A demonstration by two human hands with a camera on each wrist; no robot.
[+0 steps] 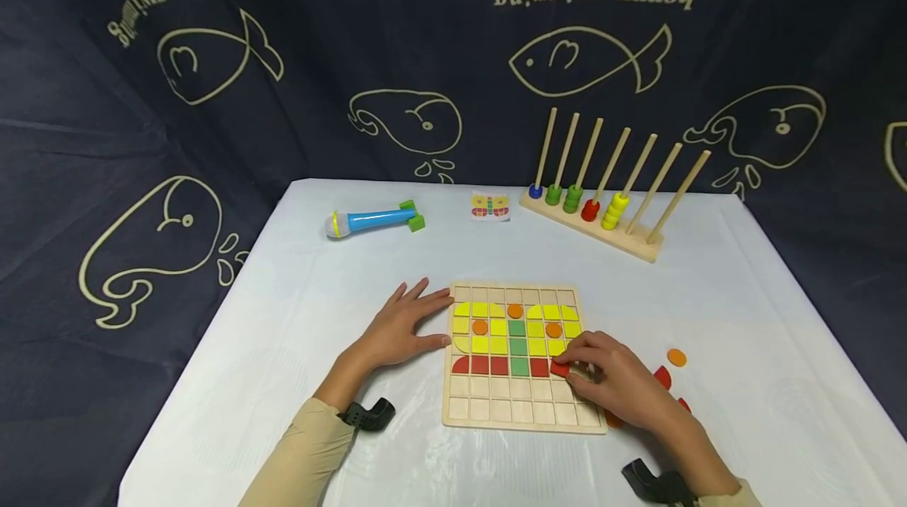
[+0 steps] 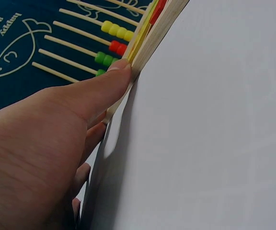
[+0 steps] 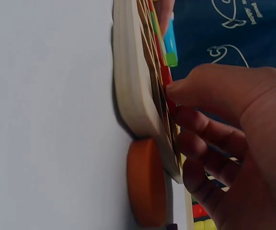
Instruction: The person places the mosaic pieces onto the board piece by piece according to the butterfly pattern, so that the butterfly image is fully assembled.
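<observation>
A wooden grid board (image 1: 480, 411) lies on the table, with yellow, orange, green and red tiles in several of its rows. Along its left edge rests my left hand (image 1: 404, 327), fingers spread and fairly straight, the thumb touching the rim. My right hand (image 1: 623, 377) pinches a red square tile (image 1: 559, 368) between thumb and fingers. That tile sits slightly tilted over the red row, right of another red tile (image 1: 539, 367). In the right wrist view the thumb presses on the red tile (image 3: 166, 76) at the board's surface.
Orange disc (image 1: 676, 357) and red pieces (image 1: 663, 377) lie right of the board, partly behind my right hand. Another orange disc (image 3: 146, 182) touches the board's corner. Farther back are a toy microphone (image 1: 375, 220), a butterfly picture card (image 1: 490, 207) and a bead-and-peg stand (image 1: 595, 227).
</observation>
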